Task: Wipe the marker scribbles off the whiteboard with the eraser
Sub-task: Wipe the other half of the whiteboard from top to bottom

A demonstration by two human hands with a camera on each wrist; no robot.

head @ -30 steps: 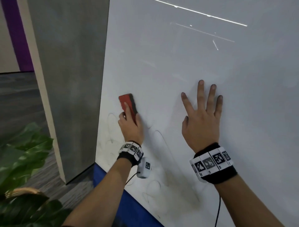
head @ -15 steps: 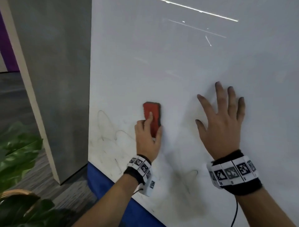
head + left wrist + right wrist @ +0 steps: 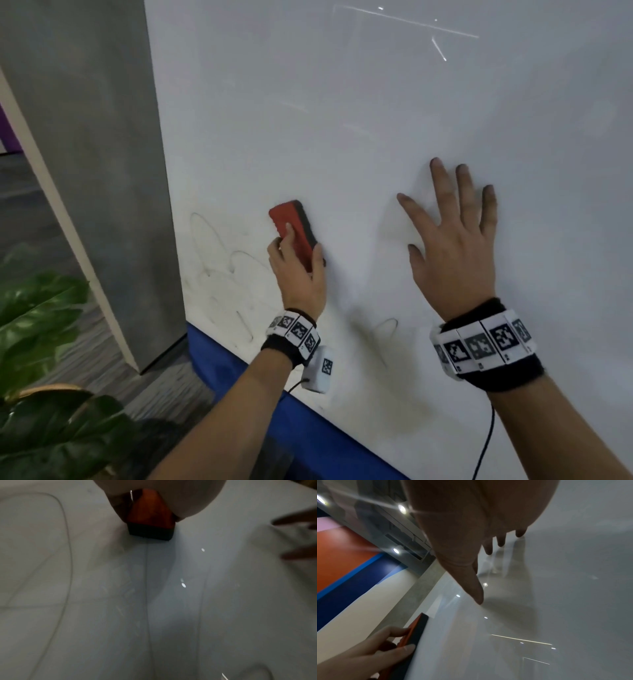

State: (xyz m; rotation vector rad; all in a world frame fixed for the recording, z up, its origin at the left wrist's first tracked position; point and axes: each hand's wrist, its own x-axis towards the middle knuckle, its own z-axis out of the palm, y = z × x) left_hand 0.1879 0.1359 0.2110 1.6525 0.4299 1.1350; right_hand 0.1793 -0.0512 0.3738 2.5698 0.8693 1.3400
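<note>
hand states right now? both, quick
Left hand: gripping the red eraser, pressed to the whiteboard.
Right hand: open, fingers spread flat on the whiteboard, holding nothing.

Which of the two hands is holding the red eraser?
The left hand grips the eraser against the whiteboard. The right hand holds nothing, its fingers spread flat on the board.

left hand (image 3: pixel 301 274): raised on an outstretched forearm, fingers and thumb curled, something gripped and pressed flat | right hand (image 3: pixel 452 250): fingers (image 3: pixel 442 192) straight and spread, palm laid flat | wrists: both banded with black-and-white marker cuffs
</note>
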